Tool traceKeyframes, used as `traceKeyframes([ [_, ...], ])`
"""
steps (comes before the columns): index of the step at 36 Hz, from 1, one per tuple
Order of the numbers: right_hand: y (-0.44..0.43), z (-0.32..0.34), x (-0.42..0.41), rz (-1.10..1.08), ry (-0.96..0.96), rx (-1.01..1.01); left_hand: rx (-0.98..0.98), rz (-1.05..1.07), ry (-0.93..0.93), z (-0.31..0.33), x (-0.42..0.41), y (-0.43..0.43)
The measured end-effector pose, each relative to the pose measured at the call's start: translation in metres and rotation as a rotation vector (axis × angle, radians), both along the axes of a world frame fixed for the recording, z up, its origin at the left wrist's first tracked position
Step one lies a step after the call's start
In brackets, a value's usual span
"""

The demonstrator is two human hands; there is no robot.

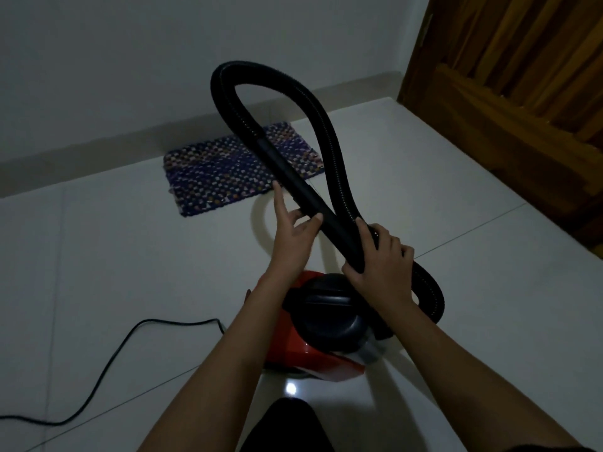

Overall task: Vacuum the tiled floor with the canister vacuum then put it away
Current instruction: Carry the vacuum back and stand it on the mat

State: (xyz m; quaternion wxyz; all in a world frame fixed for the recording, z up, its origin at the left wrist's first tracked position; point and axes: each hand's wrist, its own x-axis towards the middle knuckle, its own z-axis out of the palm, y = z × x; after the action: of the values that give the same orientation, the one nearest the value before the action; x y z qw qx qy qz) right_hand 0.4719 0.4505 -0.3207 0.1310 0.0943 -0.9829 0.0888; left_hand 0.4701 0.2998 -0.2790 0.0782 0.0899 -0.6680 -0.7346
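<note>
A red canister vacuum (313, 353) with a black top stands on the white tiled floor (130, 272) just in front of me. Its black ribbed hose (329, 125) rises in a tall loop, and the smooth black tube end (293, 187) crosses back down over the hose. My right hand (378, 256) is closed around the lower end of that tube where it crosses the hose, above the canister. My left hand (293, 226) rests against the tube's left side, thumb on it and fingers spread.
A black power cord (107, 363) snakes across the floor at the left. A blue woven mat (228, 171) lies by the wall behind the hose loop. A wooden door (522, 93) stands at the right. My dark-clothed knee (287, 425) shows at the bottom.
</note>
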Motion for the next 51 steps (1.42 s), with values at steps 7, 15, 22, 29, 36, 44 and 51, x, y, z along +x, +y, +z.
traceKeyframes([
  [7, -0.001, -0.003, -0.004, -0.022, -0.002, -0.001, -0.230, 0.268, -0.305, -0.073, 0.054, -0.049],
  [15, 0.000, -0.002, -0.007, -0.039, -0.009, -0.025, -0.365, 0.189, -0.562, -0.122, 0.082, -0.056],
  [22, -0.001, -0.005, -0.006, -0.056, -0.001, -0.019, -0.191, 0.112, -0.610, -0.131, 0.082, -0.064],
  [29, -0.003, -0.009, -0.005, -0.037, 0.011, -0.013, -0.171, 0.134, -0.592, -0.138, 0.079, -0.063],
  [36, -0.002, -0.011, -0.003, -0.013, 0.016, -0.006, -0.129, 0.149, -0.558, -0.141, 0.083, -0.060],
  [44, -0.001, -0.010, 0.000, -0.015, 0.016, -0.025, -0.065, 0.073, -0.569, -0.144, 0.083, -0.063],
  [51, 0.001, -0.008, -0.002, -0.036, 0.022, -0.055, -0.031, 0.047, -0.581, -0.148, 0.082, -0.067],
])
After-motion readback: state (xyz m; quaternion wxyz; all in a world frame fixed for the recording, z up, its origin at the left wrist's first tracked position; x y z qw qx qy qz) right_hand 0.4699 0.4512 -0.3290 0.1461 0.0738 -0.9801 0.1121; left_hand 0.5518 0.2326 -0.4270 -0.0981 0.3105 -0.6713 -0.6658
